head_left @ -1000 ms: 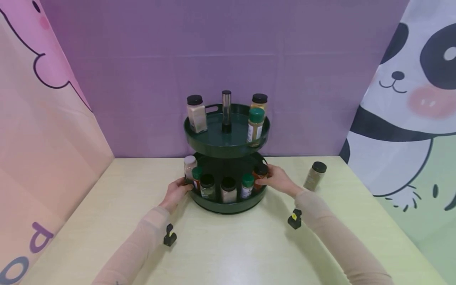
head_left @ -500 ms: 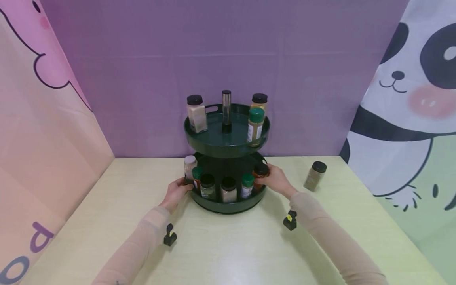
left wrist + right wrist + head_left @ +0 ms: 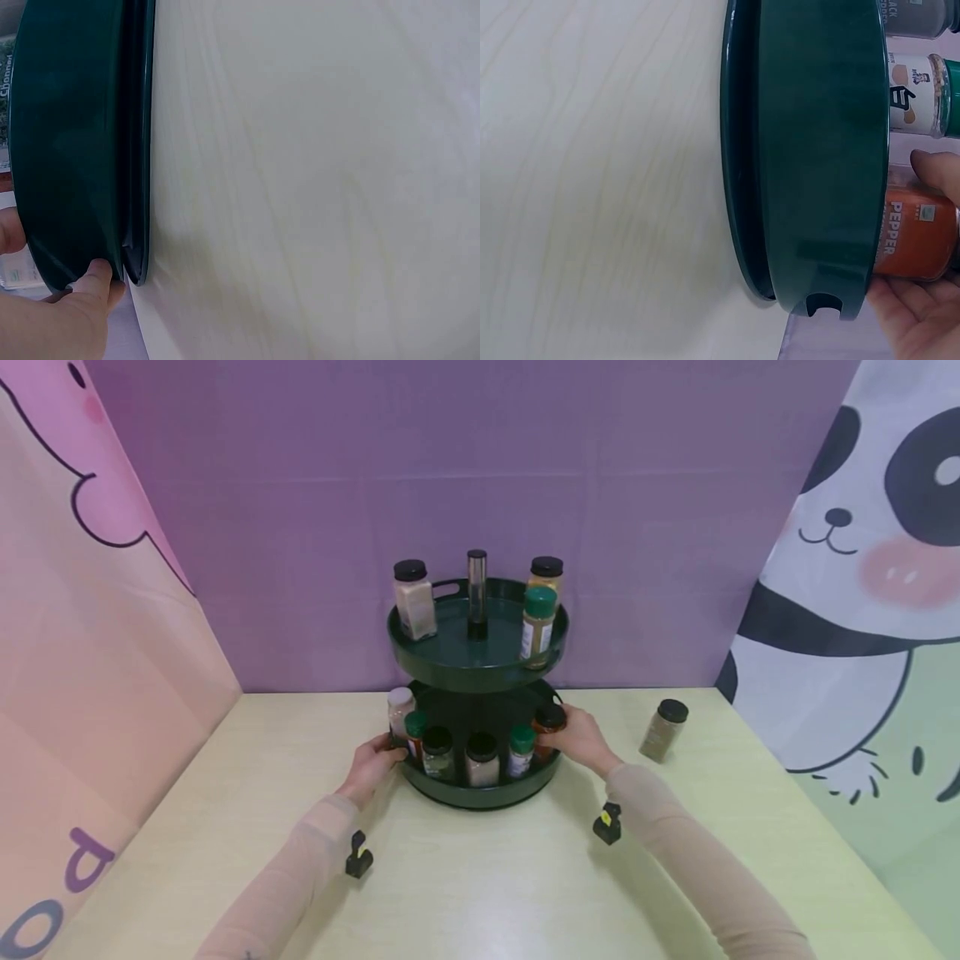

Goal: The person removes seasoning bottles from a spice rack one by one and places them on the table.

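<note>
A dark green two-tier turntable rack [image 3: 480,678] stands on the table, spice jars on both tiers. My left hand [image 3: 371,768] grips the left side of its lower tray [image 3: 71,135], thumb over the rim and fingers against the outer wall. On the right, my right hand [image 3: 585,742] holds an orange-red pepper jar [image 3: 919,232] with a black lid, inside the lower tray's rim. Beside that jar stands a green-lidded jar [image 3: 521,752]. Further left along the front are two black-lidded jars, one of them pale [image 3: 482,768], then a small green-lidded red one [image 3: 415,727] and a white-lidded one [image 3: 401,706].
The upper tier carries a tall pale jar [image 3: 415,606] at left, a green-lidded jar [image 3: 538,622] at right and a black-lidded yellow jar [image 3: 546,572] behind it. A black-lidded brownish jar [image 3: 663,731] stands alone on the table [image 3: 480,893] at right. A purple backdrop [image 3: 330,527] hangs behind.
My right wrist and forearm have shifted slightly left, while the fingers stay at the pepper jar. The left hand and the rack look unchanged.
</note>
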A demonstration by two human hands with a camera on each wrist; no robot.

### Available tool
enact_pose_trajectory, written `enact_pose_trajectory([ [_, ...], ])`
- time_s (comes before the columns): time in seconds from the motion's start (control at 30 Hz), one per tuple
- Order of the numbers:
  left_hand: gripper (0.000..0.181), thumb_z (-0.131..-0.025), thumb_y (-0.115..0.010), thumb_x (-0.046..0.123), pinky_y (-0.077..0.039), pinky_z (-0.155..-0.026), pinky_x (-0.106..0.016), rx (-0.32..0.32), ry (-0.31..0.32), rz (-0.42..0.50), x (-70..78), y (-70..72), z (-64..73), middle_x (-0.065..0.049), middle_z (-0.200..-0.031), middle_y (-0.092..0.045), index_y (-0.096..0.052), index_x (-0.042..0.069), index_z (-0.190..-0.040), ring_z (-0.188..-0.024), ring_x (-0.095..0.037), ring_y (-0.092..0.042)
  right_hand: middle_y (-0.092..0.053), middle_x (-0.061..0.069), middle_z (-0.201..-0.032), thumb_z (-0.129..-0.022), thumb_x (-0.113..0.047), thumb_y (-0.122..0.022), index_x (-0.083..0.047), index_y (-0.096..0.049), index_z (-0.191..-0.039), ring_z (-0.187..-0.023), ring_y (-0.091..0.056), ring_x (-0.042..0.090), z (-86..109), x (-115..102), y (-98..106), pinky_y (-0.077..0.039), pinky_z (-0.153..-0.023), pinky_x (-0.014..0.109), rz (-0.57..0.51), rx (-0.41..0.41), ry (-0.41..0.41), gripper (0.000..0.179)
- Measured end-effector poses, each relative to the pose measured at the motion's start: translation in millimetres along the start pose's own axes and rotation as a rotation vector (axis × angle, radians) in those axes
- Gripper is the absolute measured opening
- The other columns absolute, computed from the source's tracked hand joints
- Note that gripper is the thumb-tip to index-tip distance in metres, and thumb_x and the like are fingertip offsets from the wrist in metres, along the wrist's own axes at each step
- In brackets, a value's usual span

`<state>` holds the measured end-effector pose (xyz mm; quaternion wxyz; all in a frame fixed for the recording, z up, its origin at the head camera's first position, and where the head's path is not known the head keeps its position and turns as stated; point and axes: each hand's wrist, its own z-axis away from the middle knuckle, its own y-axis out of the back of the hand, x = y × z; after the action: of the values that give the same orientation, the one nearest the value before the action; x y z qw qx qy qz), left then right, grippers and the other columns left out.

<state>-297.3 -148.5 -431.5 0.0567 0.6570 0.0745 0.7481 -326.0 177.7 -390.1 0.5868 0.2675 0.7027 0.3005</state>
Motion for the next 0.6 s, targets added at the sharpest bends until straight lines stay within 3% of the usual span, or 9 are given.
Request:
enact_pose_trajectory([
  [0.6,0.054,-0.089,-0.047,0.003,-0.033,-0.107,-0.042,-0.006,0.015,0.017,0.2,0.8,-0.9,-0.026,-0.142,-0.033,-0.029,-0.008,-0.139,-0.131,-0.035,-0.035,-0.066,0.017,-0.099,-0.07,-0.026,-0.074,0.0,-0.061,-0.101,-0.087,-0.061,0.026,-3.2,1.0,3.1,-0.051,-0.076,0.038,-0.004,0.003,0.001,0.043],
])
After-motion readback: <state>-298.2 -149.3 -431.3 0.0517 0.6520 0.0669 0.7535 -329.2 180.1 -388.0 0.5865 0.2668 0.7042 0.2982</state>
